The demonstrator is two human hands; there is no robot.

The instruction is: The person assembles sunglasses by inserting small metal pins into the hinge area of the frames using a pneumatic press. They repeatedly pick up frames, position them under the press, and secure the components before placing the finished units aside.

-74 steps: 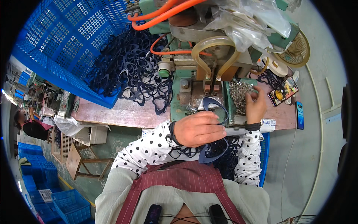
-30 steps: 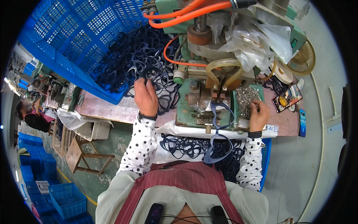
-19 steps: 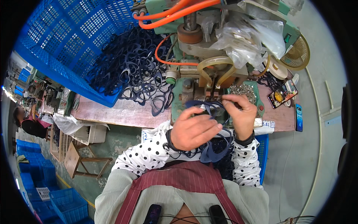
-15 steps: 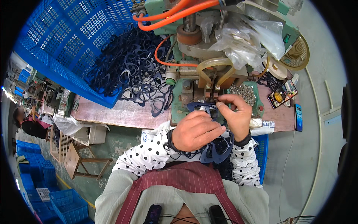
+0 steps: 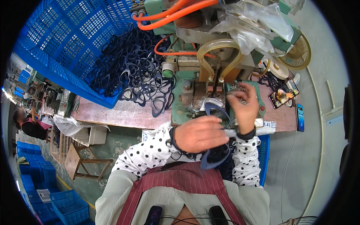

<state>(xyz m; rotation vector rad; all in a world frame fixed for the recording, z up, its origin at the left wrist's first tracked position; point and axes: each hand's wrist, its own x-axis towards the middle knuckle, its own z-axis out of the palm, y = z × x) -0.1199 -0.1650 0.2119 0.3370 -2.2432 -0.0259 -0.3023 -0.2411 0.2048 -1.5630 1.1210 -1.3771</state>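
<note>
My left hand [image 5: 200,135] is closed round a dark blue loop-shaped strap [image 5: 214,162], whose lower loop hangs below my fingers. Its upper part [image 5: 219,109] stands up beyond the fingertips, just in front of the press's working head [image 5: 213,90]. My right hand [image 5: 244,108], slightly blurred, hovers right of the press over the tray of small shiny metal pieces [image 5: 240,88]. Its thumb and fingers are bent and apart, with nothing visible between them. The hand partly hides the metal pieces.
A large blue basket [image 5: 71,41] on the left spills dark blue straps [image 5: 135,67] onto the bench [image 5: 108,114]. Orange hoses [image 5: 176,17] and clear plastic bags [image 5: 251,30] hang about the green press. Two phones, one lit [image 5: 284,94], and a small fan [image 5: 298,52] stand right.
My right hand has let go of the strap at the press and moved right, over the metal pieces. The strap has come back from the press head; my left hand shifted slightly right.
</note>
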